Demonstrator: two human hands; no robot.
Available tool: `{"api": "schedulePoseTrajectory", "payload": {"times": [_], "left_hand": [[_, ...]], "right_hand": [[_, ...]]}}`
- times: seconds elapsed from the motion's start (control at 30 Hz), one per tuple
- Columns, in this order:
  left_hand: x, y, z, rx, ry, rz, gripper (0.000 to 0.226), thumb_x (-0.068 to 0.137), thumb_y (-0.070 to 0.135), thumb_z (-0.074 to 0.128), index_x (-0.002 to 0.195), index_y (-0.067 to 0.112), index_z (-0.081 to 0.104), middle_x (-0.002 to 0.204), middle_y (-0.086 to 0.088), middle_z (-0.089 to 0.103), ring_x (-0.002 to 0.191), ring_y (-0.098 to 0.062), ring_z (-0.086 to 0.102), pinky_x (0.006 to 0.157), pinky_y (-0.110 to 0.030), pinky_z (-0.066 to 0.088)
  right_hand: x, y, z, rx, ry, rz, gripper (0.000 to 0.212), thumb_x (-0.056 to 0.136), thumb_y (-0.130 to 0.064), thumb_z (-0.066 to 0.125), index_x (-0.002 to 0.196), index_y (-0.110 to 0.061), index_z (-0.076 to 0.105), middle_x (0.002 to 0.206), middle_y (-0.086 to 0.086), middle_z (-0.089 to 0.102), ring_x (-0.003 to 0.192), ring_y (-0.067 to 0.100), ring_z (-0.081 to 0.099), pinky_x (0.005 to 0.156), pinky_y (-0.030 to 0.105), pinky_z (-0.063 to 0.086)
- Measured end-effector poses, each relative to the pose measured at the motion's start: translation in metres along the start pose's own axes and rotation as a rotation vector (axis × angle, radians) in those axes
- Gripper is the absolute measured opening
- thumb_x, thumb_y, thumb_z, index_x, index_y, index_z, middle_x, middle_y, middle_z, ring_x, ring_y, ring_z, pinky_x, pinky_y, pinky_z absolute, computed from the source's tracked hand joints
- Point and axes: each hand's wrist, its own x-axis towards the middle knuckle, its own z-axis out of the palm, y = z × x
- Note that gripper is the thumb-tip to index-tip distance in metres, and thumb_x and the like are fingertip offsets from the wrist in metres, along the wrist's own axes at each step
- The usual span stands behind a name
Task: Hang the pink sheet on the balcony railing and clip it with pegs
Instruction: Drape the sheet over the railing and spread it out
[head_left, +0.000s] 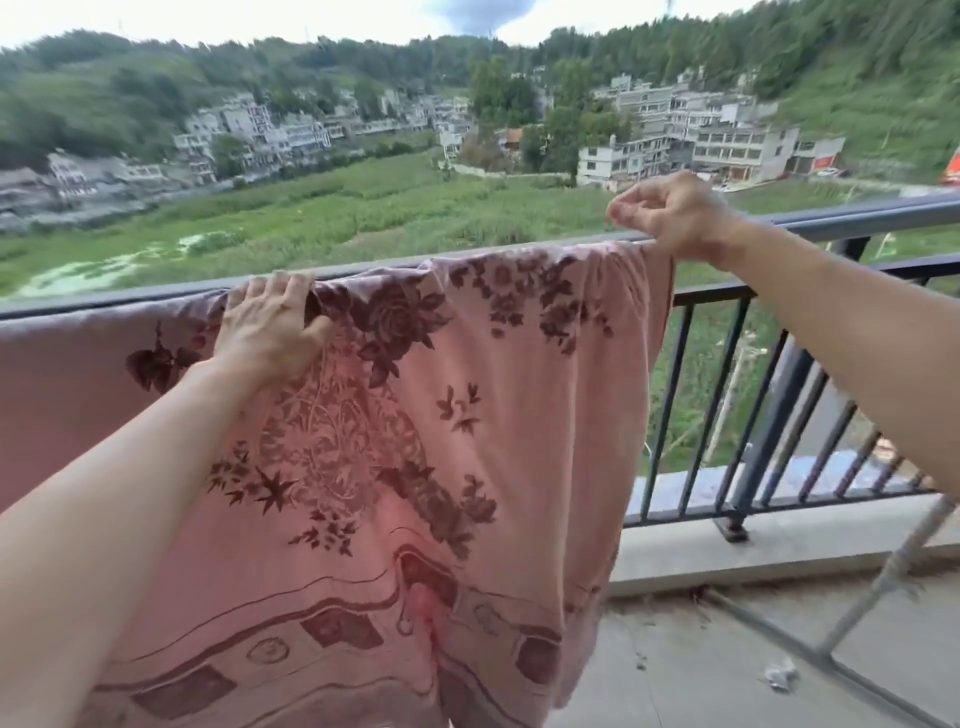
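The pink sheet (498, 415), printed with dark red flowers, hangs over the top bar of the dark metal balcony railing (883, 213) and falls toward the floor on my side. My left hand (270, 327) lies on the sheet at the rail, fingers hooked over the top and thumb pressing a fold. My right hand (670, 213) hovers at the sheet's upper right corner, just above the rail, fingertips pinched together. A tiny reddish bit shows under those fingertips; I cannot tell what it is. No peg is clearly visible.
Right of the sheet the railing's vertical bars (727, 405) stand bare above a concrete curb (779, 545). A grey metal frame (883, 577) leans across the floor at the right, with a scrap of litter (779, 675) near it. Beyond the rail are fields and buildings far below.
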Motion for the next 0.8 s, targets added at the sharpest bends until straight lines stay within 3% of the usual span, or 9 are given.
{"api": "schedulePoseTrajectory", "payload": {"times": [0.07,0.13,0.27,0.37,0.43,0.53,0.67,0.73,0.8], "left_hand": [[0.002,-0.002,0.0,-0.006,-0.006,-0.02,0.055,0.092,0.044,0.038,0.14,0.018,0.041,0.137,-0.019,0.047,0.125,-0.037,0.041,0.105,-0.05,0.027],[0.003,-0.007,0.002,-0.01,0.016,-0.031,0.055,0.089,0.048,0.029,0.132,0.018,0.047,0.13,-0.019,0.051,0.119,-0.037,0.044,0.101,-0.05,0.028],[-0.005,-0.022,0.008,-0.04,0.145,-0.06,0.051,0.089,0.051,0.024,0.111,0.015,0.054,0.114,-0.018,0.055,0.109,-0.035,0.048,0.098,-0.05,0.029],[-0.008,-0.034,0.012,-0.037,0.183,-0.059,0.052,0.088,0.052,0.022,0.104,0.014,0.053,0.11,-0.018,0.055,0.104,-0.035,0.048,0.096,-0.05,0.029],[-0.007,-0.039,0.011,-0.043,0.189,-0.072,0.054,0.087,0.051,0.021,0.105,0.013,0.054,0.109,-0.019,0.055,0.104,-0.035,0.048,0.097,-0.05,0.028],[-0.009,-0.034,0.006,-0.084,0.235,-0.057,0.051,0.089,0.045,0.022,0.109,0.013,0.057,0.111,-0.018,0.057,0.106,-0.035,0.049,0.103,-0.051,0.026],[-0.017,0.017,-0.001,-0.238,0.332,0.087,0.035,0.093,0.032,0.03,0.106,0.013,0.056,0.108,-0.014,0.062,0.101,-0.031,0.052,0.105,-0.05,0.028],[-0.019,0.037,-0.002,-0.305,0.358,0.062,0.036,0.094,0.035,0.03,0.106,0.012,0.056,0.108,-0.012,0.064,0.101,-0.029,0.054,0.101,-0.047,0.03],[-0.023,0.033,-0.003,-0.308,0.385,0.0,0.043,0.095,0.04,0.029,0.113,0.013,0.057,0.111,-0.011,0.066,0.102,-0.029,0.055,0.096,-0.043,0.03]], "right_hand": [[-0.003,0.001,0.005,-0.038,-0.104,0.064,0.042,0.089,-0.042,0.066,0.122,-0.017,0.065,0.118,0.006,0.064,0.108,0.024,0.06,0.098,0.039,0.049],[0.001,-0.001,0.024,-0.099,-0.115,0.021,0.03,0.088,-0.039,0.069,0.111,-0.02,0.072,0.104,-0.003,0.069,0.101,0.02,0.063,0.091,0.037,0.052],[0.014,-0.005,0.039,-0.248,0.123,-0.084,0.015,0.088,-0.03,0.07,0.086,-0.018,0.077,0.079,-0.004,0.072,0.077,0.017,0.067,0.068,0.032,0.056],[0.021,0.023,-0.017,-0.388,0.341,0.102,0.026,0.092,-0.031,0.065,0.075,-0.013,0.071,0.077,0.007,0.071,0.075,0.027,0.068,0.073,0.04,0.057],[0.017,0.035,-0.062,-0.392,0.359,0.234,0.027,0.092,-0.034,0.064,0.075,-0.014,0.068,0.083,0.011,0.073,0.076,0.028,0.067,0.075,0.042,0.057],[0.008,0.014,-0.06,-0.285,0.147,0.181,0.031,0.09,-0.044,0.064,0.091,-0.013,0.07,0.089,0.006,0.071,0.079,0.021,0.065,0.071,0.033,0.052],[-0.009,-0.029,0.009,-0.179,-0.282,0.043,0.049,0.077,-0.059,0.065,0.093,-0.014,0.076,0.1,0.016,0.072,0.094,0.028,0.067,0.086,0.047,0.055],[-0.01,-0.032,0.03,-0.136,-0.284,-0.026,0.052,0.074,-0.058,0.069,0.088,-0.009,0.078,0.092,0.022,0.072,0.078,0.025,0.067,0.074,0.047,0.056],[-0.013,-0.036,0.04,-0.051,-0.197,-0.114,0.04,0.08,-0.044,0.074,0.077,-0.005,0.077,0.069,0.023,0.066,0.059,0.025,0.052,0.054,0.04,0.047]]}}
